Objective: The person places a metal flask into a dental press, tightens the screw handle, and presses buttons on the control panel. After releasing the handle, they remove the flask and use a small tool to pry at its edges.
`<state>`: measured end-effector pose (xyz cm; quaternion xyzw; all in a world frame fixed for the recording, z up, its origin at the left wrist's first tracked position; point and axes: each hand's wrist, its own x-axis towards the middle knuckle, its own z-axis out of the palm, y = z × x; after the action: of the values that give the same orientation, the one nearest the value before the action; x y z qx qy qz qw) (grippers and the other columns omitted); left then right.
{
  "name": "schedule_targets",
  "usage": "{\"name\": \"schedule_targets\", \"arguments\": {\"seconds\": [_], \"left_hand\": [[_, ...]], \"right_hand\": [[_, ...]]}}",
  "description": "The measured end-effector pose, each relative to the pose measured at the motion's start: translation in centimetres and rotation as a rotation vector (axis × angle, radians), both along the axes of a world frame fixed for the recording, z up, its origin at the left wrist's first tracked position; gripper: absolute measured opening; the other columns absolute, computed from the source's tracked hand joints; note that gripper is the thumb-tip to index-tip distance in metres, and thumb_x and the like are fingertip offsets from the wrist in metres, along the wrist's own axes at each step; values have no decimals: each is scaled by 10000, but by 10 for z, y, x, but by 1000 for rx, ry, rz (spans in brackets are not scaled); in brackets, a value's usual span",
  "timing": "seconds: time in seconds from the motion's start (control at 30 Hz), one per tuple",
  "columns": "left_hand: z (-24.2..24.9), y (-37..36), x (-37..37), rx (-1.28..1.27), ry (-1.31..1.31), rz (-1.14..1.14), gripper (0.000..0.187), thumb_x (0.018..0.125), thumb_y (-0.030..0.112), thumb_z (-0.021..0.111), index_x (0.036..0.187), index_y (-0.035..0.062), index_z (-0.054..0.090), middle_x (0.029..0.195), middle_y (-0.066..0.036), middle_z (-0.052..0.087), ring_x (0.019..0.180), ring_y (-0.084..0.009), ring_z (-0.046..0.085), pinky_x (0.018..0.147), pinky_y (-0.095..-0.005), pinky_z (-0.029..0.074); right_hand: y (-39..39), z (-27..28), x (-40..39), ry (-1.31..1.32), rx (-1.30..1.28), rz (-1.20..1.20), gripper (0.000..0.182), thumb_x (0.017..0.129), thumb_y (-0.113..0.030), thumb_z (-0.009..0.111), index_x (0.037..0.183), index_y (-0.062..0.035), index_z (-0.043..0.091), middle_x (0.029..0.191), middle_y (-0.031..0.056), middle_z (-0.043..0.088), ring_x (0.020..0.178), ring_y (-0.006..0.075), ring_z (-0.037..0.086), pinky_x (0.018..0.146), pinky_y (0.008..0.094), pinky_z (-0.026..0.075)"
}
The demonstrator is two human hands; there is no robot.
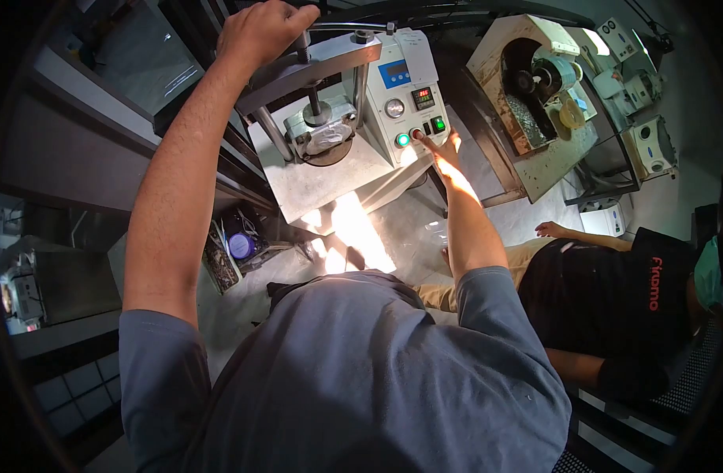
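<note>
My left hand [260, 30] is closed round the top of the press [330, 65], over a bar or knob that it largely hides. Below the crossbar, a metal mold [322, 130] stands on the round plate under the screw. My right hand [442, 150] is at the control panel [385, 106], one finger touching the red button [416, 134]. Its other fingers are partly spread, with nothing seen between them. Beside that finger glows a green button [402, 140]. A lit red and green display [422, 98] and a round gauge [394, 108] sit higher on the panel.
Another person in a black shirt [598, 292] is at the right, one hand near the machines. A dirty open-fronted machine [527, 94] stands on a bench at the upper right. On the lower left are a bin of scraps [222, 256] and a purple-lidded container [241, 245].
</note>
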<state>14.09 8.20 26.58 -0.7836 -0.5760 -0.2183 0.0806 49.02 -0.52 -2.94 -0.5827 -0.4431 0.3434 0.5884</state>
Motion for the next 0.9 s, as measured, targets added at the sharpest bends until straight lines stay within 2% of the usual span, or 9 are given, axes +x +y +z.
{"name": "schedule_targets", "arguments": {"seconds": [0.17, 0.3, 0.47, 0.6, 0.77, 0.9], "left_hand": [[-5, 3, -2, 53, 22, -7, 559, 881, 616, 435, 1037, 177, 744, 1106, -79, 699, 1034, -290, 651, 913, -418, 485], [-5, 5, -3, 49, 38, -9, 555, 884, 610, 433, 1038, 177, 744, 1112, -77, 696, 1040, -288, 649, 912, -420, 486], [-2, 3, -1, 25, 21, 0, 556, 882, 610, 435, 1032, 175, 747, 1101, -82, 700, 1031, -290, 652, 907, -421, 487], [-1, -1, 1, -8, -19, 21, 564, 876, 615, 435, 1034, 174, 748, 1087, -88, 704, 1019, -294, 656, 896, -424, 492], [-1, 0, 0, 55, 7, -13, 564, 867, 621, 438, 1033, 183, 752, 1054, -90, 714, 997, -305, 665, 879, -424, 501], [4, -6, 4, -42, -23, 20, 555, 873, 611, 438, 1013, 180, 758, 1040, -86, 719, 991, -308, 666, 886, -416, 499]], "right_hand": [[-9, 18, -7, -44, -42, -42, 823, 620, -272, 934, 1217, 64, 476, 1154, 163, 569, 1043, 248, 599, 950, 377, 484], [0, 0, 0, -36, -15, -31, 828, 613, -274, 937, 1215, 65, 481, 1159, 166, 568, 1049, 249, 598, 945, 376, 489], [-10, 19, -7, 18, -42, -1, 864, 614, -299, 934, 1238, 66, 460, 1175, 171, 554, 1067, 254, 588, 960, 388, 480], [5, -12, 5, -51, -46, -33, 896, 615, -307, 932, 1261, 61, 432, 1176, 174, 545, 1070, 262, 584, 969, 393, 473], [-7, 15, -5, -9, -80, -8, 932, 612, -311, 931, 1285, 64, 406, 1185, 175, 520, 1084, 276, 573, 971, 391, 470], [3, -5, 2, -21, -77, 1, 928, 611, -309, 929, 1287, 60, 412, 1193, 177, 515, 1088, 273, 570, 967, 392, 473]]}}
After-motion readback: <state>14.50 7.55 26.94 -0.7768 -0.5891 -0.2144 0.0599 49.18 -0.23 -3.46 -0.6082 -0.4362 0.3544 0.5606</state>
